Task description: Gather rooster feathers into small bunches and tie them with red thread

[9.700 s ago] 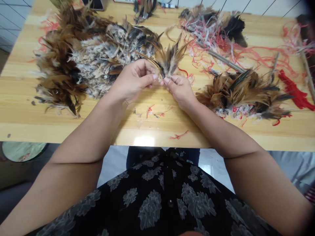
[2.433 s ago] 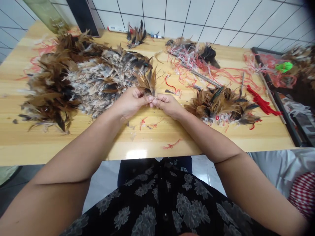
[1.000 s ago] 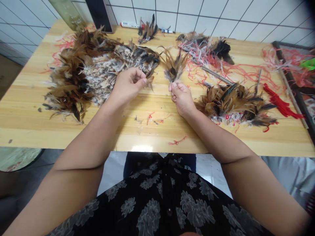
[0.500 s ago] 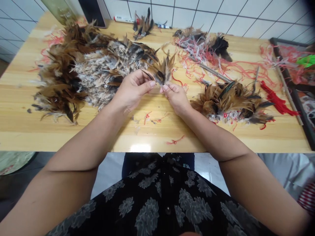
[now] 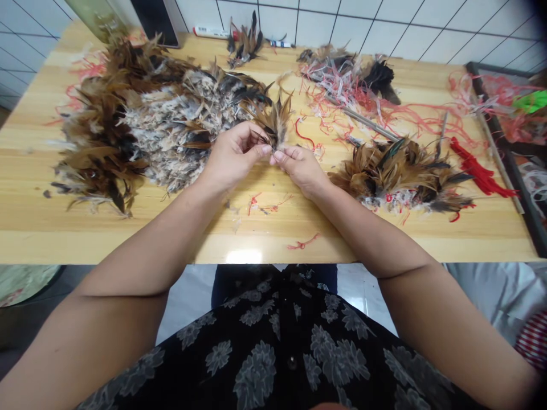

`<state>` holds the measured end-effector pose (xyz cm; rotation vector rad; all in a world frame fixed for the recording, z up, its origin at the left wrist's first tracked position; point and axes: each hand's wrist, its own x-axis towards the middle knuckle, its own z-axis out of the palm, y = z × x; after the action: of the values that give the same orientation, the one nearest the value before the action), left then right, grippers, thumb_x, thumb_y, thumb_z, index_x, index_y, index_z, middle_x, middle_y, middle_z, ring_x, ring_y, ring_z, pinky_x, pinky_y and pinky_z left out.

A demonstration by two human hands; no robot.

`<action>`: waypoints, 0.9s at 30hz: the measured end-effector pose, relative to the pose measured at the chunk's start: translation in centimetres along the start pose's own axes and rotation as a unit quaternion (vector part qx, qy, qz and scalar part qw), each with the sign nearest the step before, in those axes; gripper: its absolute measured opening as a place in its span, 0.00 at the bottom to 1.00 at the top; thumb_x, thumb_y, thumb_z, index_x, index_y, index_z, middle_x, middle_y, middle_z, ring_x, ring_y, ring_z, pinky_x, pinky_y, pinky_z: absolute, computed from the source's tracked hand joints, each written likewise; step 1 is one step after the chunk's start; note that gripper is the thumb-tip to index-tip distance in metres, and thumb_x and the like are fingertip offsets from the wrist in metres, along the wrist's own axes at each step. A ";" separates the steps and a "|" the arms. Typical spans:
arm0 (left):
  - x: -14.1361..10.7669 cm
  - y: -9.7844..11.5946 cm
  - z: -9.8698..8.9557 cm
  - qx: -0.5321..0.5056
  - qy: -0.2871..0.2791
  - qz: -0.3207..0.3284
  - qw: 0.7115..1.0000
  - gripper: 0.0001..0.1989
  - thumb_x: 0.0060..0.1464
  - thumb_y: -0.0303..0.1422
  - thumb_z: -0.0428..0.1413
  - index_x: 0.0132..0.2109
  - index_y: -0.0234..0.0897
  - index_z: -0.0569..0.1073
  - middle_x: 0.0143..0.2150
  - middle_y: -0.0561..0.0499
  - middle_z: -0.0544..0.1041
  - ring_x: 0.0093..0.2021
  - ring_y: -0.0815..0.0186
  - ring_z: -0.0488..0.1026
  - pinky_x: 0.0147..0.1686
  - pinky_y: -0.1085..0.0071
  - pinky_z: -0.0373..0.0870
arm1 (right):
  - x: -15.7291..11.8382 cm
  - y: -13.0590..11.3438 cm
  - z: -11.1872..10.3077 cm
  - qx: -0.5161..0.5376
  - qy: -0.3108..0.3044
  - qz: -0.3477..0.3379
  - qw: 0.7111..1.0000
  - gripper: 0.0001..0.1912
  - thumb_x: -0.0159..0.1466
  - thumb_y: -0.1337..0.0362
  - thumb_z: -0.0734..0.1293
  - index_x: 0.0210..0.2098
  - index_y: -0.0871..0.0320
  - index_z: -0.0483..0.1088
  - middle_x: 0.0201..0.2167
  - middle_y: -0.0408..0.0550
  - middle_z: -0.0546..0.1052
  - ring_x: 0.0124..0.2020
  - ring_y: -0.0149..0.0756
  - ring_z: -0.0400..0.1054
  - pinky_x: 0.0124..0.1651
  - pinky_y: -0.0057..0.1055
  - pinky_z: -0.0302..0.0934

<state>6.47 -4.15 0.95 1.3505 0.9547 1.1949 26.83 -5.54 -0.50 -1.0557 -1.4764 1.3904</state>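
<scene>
A small bunch of brown and black feathers [image 5: 277, 121] stands upright between my hands, its quill ends down at my fingertips. My left hand [image 5: 237, 152] is closed in a pinch on the bunch, with a dark feather by its thumb. My right hand [image 5: 301, 166] pinches the base of the same bunch, thumb against forefinger. The fingertips of both hands nearly touch. Behind my left hand spreads a large pile of feathers [image 5: 166, 131], brown at the rim and pale and fluffy in the middle. Right of my right hand lies a row of tied brown feathers [image 5: 393, 171].
Pink and white string [image 5: 342, 85] tangles at the back, beside a thin rod [image 5: 363, 122]. Red yarn [image 5: 481, 168] lies near a dark-framed tray [image 5: 506, 148] at right. Markers [image 5: 211, 32] and a small feather bunch [image 5: 245, 42] sit by the tiled wall. Thread scraps [image 5: 303, 244] lie in front.
The feather bunch has shifted slightly left and down, and my right fingertips have come closer to my left. The whole view has shifted a little. Both hands keep their pinch.
</scene>
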 end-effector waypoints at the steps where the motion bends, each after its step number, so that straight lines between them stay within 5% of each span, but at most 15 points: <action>1: 0.0 -0.1 0.0 0.001 -0.003 0.004 1.000 0.28 0.58 0.43 0.94 0.42 0.44 0.82 0.39 0.51 0.84 0.47 0.52 0.86 0.49 0.60 0.80 | 0.0 0.0 0.1 0.002 0.001 -0.002 1.000 0.29 0.82 0.43 0.81 0.33 0.53 0.73 0.29 0.37 0.63 0.36 0.33 0.57 0.45 0.32 0.59; 5: 0.0 -0.5 -0.4 -0.013 -0.009 0.008 1.000 0.28 0.58 0.44 0.93 0.45 0.46 0.83 0.42 0.51 0.86 0.48 0.53 0.87 0.49 0.61 0.83 | -0.1 -0.2 0.3 0.013 0.030 -0.008 0.999 0.32 0.82 0.39 0.81 0.33 0.52 0.69 0.29 0.37 0.61 0.36 0.33 0.55 0.44 0.31 0.58; 11: -0.2 -0.9 -0.4 -0.006 -0.004 0.003 1.000 0.23 0.65 0.42 0.90 0.39 0.43 0.84 0.37 0.51 0.84 0.36 0.61 0.77 0.39 0.64 0.77 | -0.2 -0.3 0.5 0.015 0.057 0.001 0.998 0.36 0.81 0.33 0.79 0.34 0.51 0.66 0.31 0.38 0.62 0.37 0.33 0.57 0.43 0.30 0.58; 19: -0.5 -1.0 0.5 -0.019 -0.031 -0.016 0.999 0.24 0.66 0.45 0.90 0.33 0.40 0.88 0.34 0.49 0.85 0.35 0.62 0.79 0.42 0.66 0.78 | -0.1 0.5 0.5 -0.004 0.010 -0.048 0.999 0.34 0.80 0.34 0.80 0.32 0.51 0.69 0.32 0.40 0.65 0.43 0.37 0.64 0.53 0.33 0.67; 27: -0.5 -0.6 0.4 -0.087 -0.075 -0.051 0.992 0.38 0.39 0.63 0.97 0.32 0.42 0.86 0.31 0.51 0.83 0.36 0.61 0.78 0.45 0.61 0.77 | 0.3 0.6 0.3 0.004 -0.038 -0.044 0.998 0.35 0.76 0.34 0.84 0.30 0.52 0.71 0.31 0.40 0.67 0.42 0.37 0.67 0.54 0.34 0.68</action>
<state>6.79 -4.58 0.34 1.2188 0.7844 1.0580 26.44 -5.37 -1.06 -0.9308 -1.5510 1.3867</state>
